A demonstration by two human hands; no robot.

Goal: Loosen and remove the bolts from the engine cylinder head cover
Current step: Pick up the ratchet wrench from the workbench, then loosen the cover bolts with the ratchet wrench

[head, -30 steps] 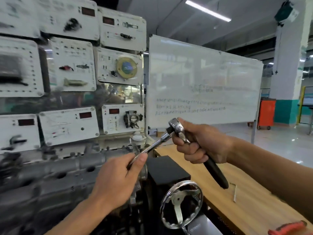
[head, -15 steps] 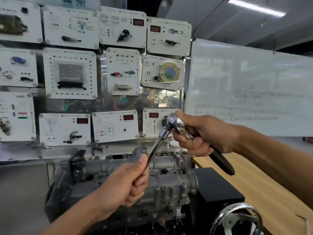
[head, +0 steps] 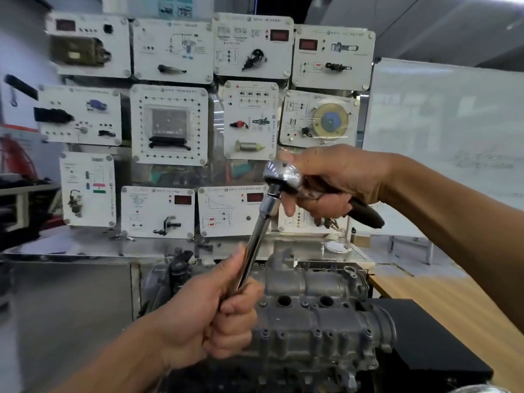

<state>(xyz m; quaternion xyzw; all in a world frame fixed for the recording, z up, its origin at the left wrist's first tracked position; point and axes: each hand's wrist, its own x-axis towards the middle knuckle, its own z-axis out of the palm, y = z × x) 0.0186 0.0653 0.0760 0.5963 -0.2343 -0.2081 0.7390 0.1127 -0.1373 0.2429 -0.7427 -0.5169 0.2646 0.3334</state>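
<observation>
Left hand (head: 211,321) now wraps the bar (head: 256,236) (earlier just fingertips); right hand (head: 340,177) grips the ratchet (head: 283,174) over the engine (head: 326,327).

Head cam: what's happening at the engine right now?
A person is working a ratchet with a long extension bar at the cylinder head cover. The right hand grips the ratchet just behind its head. The left hand is wrapped round the bar's lower end. The bar's tip is hidden behind the left hand, so whether it sits on a bolt cannot be told. Several bolts look seated in the cover.
</observation>
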